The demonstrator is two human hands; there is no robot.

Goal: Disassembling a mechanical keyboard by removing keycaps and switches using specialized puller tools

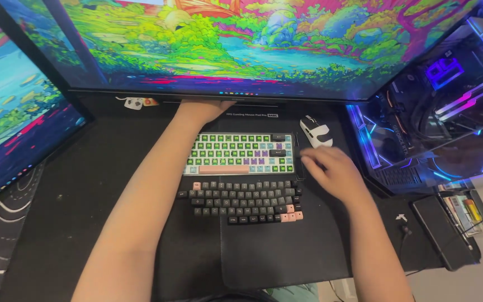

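Note:
My left hand (pixel 199 109) reaches forward under the lower edge of the big monitor (pixel 241 45); its fingers are hidden behind the screen's edge. My right hand (pixel 331 170) rests palm down on the black desk mat (pixel 264 246), fingers spread, touching the right end of a keyboard with green, white and purple keys (pixel 240 154). In front of that keyboard lies a loose set of dark grey and pink keycaps (pixel 241 202) laid out in keyboard rows. A black and white mouse (pixel 315 132) sits just beyond my right hand.
A second monitor (pixel 12 106) stands at the left. A lit computer case with a glass side (pixel 437 106) stands at the right, with a dark box (pixel 448 229) and a clear tray in front of it. A small white object (pixel 134 103) lies under the monitor.

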